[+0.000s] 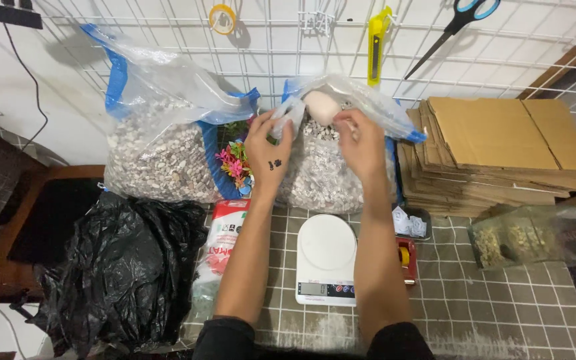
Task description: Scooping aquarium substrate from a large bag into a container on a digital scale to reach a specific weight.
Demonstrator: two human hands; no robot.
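Behind the white kitchen scale [326, 257], the gravel bag [325, 177] is standing open; the left hand [268, 157] is pinching its left lip, the right hand [361, 143] pinching the right, both equally near.

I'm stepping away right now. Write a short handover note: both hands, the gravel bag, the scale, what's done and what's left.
Left hand: pinching the plastic rim of the open gravel bag, holding it open.
Right hand: at the same bag's mouth beside a pale scoop that sits in the gravel; its grip cannot be made out.
White scale: on the tiled table in front of the bag, platform bare.
Second gravel bag: to the left, untouched.
Done: bag opened.
Left: nothing is on the scale yet.
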